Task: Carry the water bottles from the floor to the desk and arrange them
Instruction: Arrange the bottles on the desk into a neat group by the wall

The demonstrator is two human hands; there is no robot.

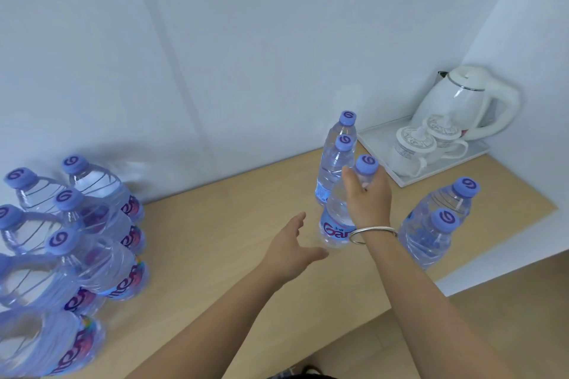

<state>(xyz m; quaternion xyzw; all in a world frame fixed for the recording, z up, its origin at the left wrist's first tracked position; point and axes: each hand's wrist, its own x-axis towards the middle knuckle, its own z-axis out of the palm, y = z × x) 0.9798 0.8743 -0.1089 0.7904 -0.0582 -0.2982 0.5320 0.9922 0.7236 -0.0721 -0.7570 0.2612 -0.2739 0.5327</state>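
Clear water bottles with purple caps stand on the light wooden desk. My right hand grips the neck of one upright bottle near the desk's middle right. Two more bottles stand in a line just behind it, toward the wall. Another pair of bottles stands to the right of my wrist near the desk's front edge. My left hand hovers open just left of the held bottle's base, not touching it. Several larger bottles crowd the desk's left end.
A white tray in the far right corner carries a white kettle and two lidded white cups. White walls close off the desk at the back and right. The desk's front edge runs diagonally below my forearms.
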